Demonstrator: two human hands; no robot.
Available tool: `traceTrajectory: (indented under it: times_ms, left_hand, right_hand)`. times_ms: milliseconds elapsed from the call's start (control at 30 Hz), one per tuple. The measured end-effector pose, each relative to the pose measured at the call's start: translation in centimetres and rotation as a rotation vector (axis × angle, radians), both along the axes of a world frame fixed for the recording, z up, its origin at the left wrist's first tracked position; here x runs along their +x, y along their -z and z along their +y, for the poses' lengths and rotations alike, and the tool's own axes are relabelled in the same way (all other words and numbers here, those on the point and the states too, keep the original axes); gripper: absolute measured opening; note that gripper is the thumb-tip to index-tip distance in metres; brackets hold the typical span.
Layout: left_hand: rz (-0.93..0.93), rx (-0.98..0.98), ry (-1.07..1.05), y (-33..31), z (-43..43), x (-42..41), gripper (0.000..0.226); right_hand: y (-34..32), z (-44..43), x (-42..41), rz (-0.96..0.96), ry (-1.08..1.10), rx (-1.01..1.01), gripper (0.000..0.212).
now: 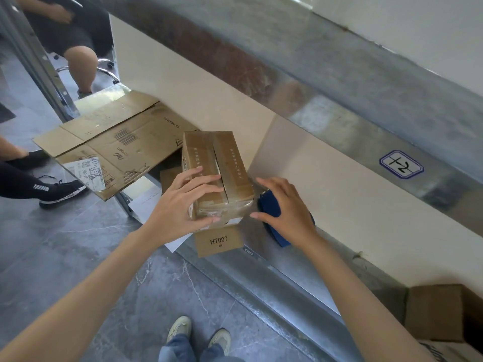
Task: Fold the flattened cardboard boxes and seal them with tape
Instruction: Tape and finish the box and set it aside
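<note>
My left hand [183,205] lies spread and flat on the near corner of the folded box [230,158]. Just beside it, my right hand [285,205] curls over the blue tape dispenser [269,205] on the counter [326,178].

The box [217,173] stands on the table [326,178], atop a flat piece of cardboard [219,242] that juts over the near edge toward you. Your left hand [183,205] lies on the box's near left corner. Your right hand [285,207] grips the tape dispenser [270,207] just right of the box. A large flattened box [112,142] lies behind and left (overhanging the table's end).
</note>
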State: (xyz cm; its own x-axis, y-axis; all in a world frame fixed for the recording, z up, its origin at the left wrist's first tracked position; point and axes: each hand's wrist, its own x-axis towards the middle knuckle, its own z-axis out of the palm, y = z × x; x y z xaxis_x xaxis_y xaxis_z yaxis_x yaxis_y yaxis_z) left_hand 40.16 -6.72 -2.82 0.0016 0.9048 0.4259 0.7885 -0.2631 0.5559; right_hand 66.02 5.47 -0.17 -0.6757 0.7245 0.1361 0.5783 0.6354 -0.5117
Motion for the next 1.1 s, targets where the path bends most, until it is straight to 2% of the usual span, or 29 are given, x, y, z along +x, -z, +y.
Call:
traceTrajectory:
  times_ms: [167,300,400,600,733,900,1100]
  left_hand:
    - [-0.022,0.026,-0.026,0.2,-0.2,0.1,0.050]
    - [-0.076,-0.003,-0.031,0.3,-0.7,0.4,0.054]
    - [-0.102,-0.018,-0.042,0.0,-0.8,0.3,0.050]
    - [-0.060,-0.043,-0.036,-0.3,-0.9,-0.3,0.048]
    - [-0.094,-0.058,-0.023,-0.5,-0.8,-0.2,0.046]
    - [-0.152,-0.022,-0.078,-0.7,-0.9,0.4,0.036]
    - [-0.195,-0.025,-0.118,-0.8,-0.8,0.6,0.037]
  right_hand:
    - [-0.6,-0.7,-3.2,0.036,-0.166,-0.015,0.070]
    - [-0.1,-0.6,-3.9,0.135,-0.134,-0.022,0.055]
    - [0.2,-0.4,-4.1,0.177,-0.120,-0.050,0.052]
    - [0.1,0.0,-4.4,0.162,-0.156,-0.071,0.052]
    - [-0.2,0.1,-4.0,0.141,-0.165,-0.115,0.052]
    - [-0.3,-0.8,-4.4,0.173,-0.137,-0.093,0.041]
    - [0.2,-1.2,-5.2,0.266,-0.059,-0.168,0.028]
